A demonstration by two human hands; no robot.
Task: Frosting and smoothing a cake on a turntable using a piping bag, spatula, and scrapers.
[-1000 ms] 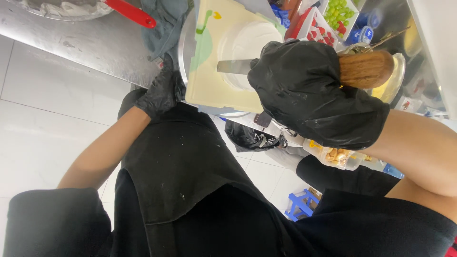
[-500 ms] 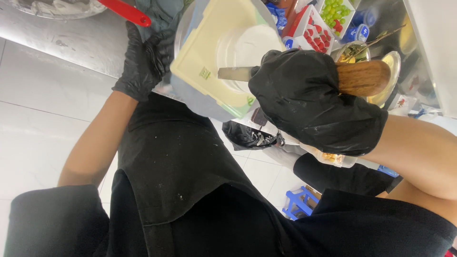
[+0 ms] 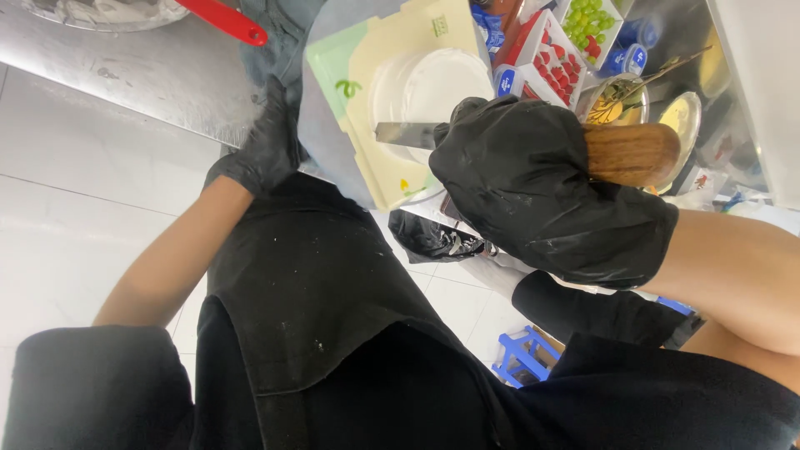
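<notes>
Steel worktop point(image 3: 125, 71) runs across the top of the head view; the person stands against its edge in a black apron point(image 3: 308, 292), so everything sits within arm's reach.

Round grey turntable point(image 3: 329, 125) at the counter edge carries a square cream-and-green cake board point(image 3: 375, 179). A round white cake point(image 3: 425, 87) rests at the board's middle, presumably so that it turns evenly under the blade.

Right hand point(image 3: 542, 187), black-gloved, is closed in a full fist on the wooden handle point(image 3: 633, 154) of a spatula. The flat steel blade point(image 3: 406, 135) lies level against the near part of the cake. The handle end juts past the fist, a grip that keeps the blade steady and flat.

Left hand point(image 3: 267, 150), also black-gloved, rests at the turntable's left rim, fingers extended and laid on the edge. It holds nothing; whether it presses or merely touches cannot be told. The position suits steadying or rotating the disc.

Behind the cake: a compartment box with red strawberries point(image 3: 554, 62) and green grapes point(image 3: 587, 17), kept close to the work.

Small items: a metal bowl point(image 3: 617, 100) with utensils standing in it, a red handle point(image 3: 221, 21) on the counter, a blue stool point(image 3: 525, 358) on the floor below.
</notes>
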